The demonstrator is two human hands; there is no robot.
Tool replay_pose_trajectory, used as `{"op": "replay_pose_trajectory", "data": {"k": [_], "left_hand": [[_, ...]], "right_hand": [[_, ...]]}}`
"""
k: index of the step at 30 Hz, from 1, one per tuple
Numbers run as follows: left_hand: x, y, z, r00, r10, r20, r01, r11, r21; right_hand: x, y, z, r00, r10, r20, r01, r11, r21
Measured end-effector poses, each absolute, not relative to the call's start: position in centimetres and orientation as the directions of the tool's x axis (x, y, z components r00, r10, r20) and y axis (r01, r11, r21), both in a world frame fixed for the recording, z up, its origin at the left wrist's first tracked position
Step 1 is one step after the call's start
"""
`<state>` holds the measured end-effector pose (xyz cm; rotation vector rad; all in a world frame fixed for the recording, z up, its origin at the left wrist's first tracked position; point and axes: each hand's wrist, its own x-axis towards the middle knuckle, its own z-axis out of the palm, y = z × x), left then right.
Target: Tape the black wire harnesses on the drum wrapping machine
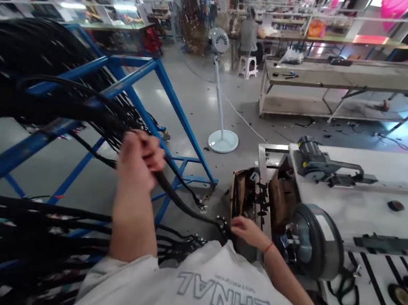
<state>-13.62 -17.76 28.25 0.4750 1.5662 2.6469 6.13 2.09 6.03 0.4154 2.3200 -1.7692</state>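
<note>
My left hand is closed round a black wire harness, near the blue rack. From that hand the harness sags to the right in front of my shirt, ending in small pale connectors. At this connector end is my right hand, its fingers bent and pressed together. The fingertips are blurred, and what lies between them cannot be made out clearly. A thinner black branch with a light tip hangs beside the main cable.
The blue metal rack carries a thick heap of black harnesses on my left; more lie below. A standing fan is ahead. To the right, a white workbench holds a large tape roll and a grey tool. A cardboard box stands beside it.
</note>
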Motion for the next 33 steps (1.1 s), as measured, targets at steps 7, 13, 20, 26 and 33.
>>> {"op": "replay_pose_trajectory", "data": {"k": [7,13,20,26,33], "left_hand": [[-0.5,-7.1,22.4,-0.369,0.917,-0.153,0.094,0.201,0.975],[2.9,-4.0,19.6,0.471,0.834,-0.288,-0.178,0.41,0.894],[6.6,-0.7,19.0,0.631,0.756,-0.177,-0.321,0.461,0.827],[4.2,-1.5,18.8,0.058,0.987,-0.15,0.351,0.12,0.929],[-2.2,-3.1,17.7,0.657,0.673,-0.339,-0.013,0.46,0.888]], "right_hand": [[6.2,9.4,20.3,-0.907,0.378,0.186,-0.403,-0.652,-0.643],[12.3,10.5,20.5,-0.785,0.479,0.392,-0.559,-0.821,-0.117],[16.2,8.0,24.0,-0.682,0.671,0.291,-0.694,-0.467,-0.549],[15.9,8.4,22.6,-0.204,0.979,0.013,-0.598,-0.114,-0.793],[19.5,10.2,22.4,-0.288,0.948,-0.138,-0.75,-0.313,-0.583]]}}
